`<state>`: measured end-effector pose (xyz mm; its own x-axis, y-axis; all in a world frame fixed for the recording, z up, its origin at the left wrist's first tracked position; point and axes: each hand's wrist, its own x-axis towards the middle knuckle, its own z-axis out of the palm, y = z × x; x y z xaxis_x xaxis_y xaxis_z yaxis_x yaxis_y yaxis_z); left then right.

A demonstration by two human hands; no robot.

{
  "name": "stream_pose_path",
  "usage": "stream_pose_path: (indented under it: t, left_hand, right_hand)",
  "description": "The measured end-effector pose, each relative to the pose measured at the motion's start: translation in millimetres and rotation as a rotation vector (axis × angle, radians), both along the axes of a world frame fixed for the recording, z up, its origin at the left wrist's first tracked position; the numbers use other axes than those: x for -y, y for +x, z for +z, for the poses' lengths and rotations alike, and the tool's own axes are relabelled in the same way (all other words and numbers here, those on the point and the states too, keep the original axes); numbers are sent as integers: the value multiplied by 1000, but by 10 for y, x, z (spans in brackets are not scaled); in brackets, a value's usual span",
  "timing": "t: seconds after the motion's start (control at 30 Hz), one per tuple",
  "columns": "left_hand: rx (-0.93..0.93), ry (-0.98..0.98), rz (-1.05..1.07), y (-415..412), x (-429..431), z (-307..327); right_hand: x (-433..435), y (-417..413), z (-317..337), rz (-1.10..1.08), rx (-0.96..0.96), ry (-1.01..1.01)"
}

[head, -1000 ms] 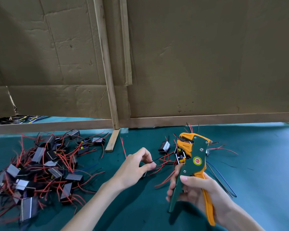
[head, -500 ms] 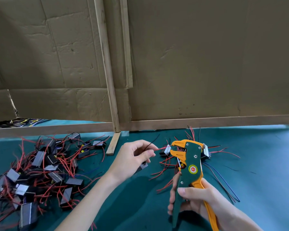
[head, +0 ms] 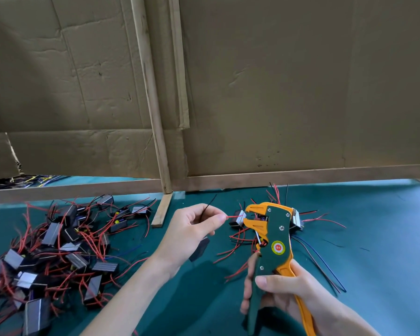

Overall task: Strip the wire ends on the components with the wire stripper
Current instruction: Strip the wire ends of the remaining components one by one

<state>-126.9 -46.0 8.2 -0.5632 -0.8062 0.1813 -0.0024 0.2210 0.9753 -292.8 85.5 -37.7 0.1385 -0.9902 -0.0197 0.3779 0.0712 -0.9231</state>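
- Head view, step in hand: a red wire is being fed into the stripper. This is the lining-up just before a cut.
- The wire's free end reaches the mouth of the orange jaws, which gape toward the left. I cannot tell if the tip already lies between them.
- Left hand: raised off the desk, thumb and forefinger pinching the red wire close to its end. A black wire loops up from the same hand.
- The component these wires belong to hangs below the left palm, mostly hidden by it.
- Right hand: clenched round the stripper's handles, fingers wrapped about the green one and thumb laid across its front. The orange handle runs out under the palm. The tool stands upright with its head level with the left fingertips.
- The handles look spread, so I judge the squeeze not yet made.
- Next move, as I judge it: push the end a little deeper into the jaws, hold it straight and level, then squeeze the handles firmly. The left pinch must stay tight so the wire does not slip out.
- A pile of components with red wires lies on the desk at far left. A smaller group sits just behind the stripper's head.
- A cardboard wall closes the back of the desk.
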Motion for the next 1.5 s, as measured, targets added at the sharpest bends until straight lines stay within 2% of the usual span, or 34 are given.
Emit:
stream_pose_path:
  t: [0.17, 0.9, 1.1, 1.23, 1.3, 1.4, 1.5]
  left_hand:
    - [-59, 111, -43, -8, -44, 23]
    - [70, 26, -200, 68, -51, 135]
    - [87, 6, -221, 87, -38, 164]
    - [93, 2, -204, 92, -51, 174]
    - [67, 58, -203, 71, -71, 136]
    - [-67, 218, -269, 29, -86, 80]
    - [-124, 184, -212, 19, -76, 85]
  right_hand:
    - [-7, 15, 13, 7, -29, 3]
    - [-49, 47, 73, 56, -181, -62]
    - [-75, 128, 39, -39, -159, 15]
    - [-64, 197, -19, -303, -190, 58]
    - [-59, 194, -26, -351, -212, 88]
    - [-54, 127, 5, -275, -101, 74]
    - [-37, 134, 64, -46, 50, -33]
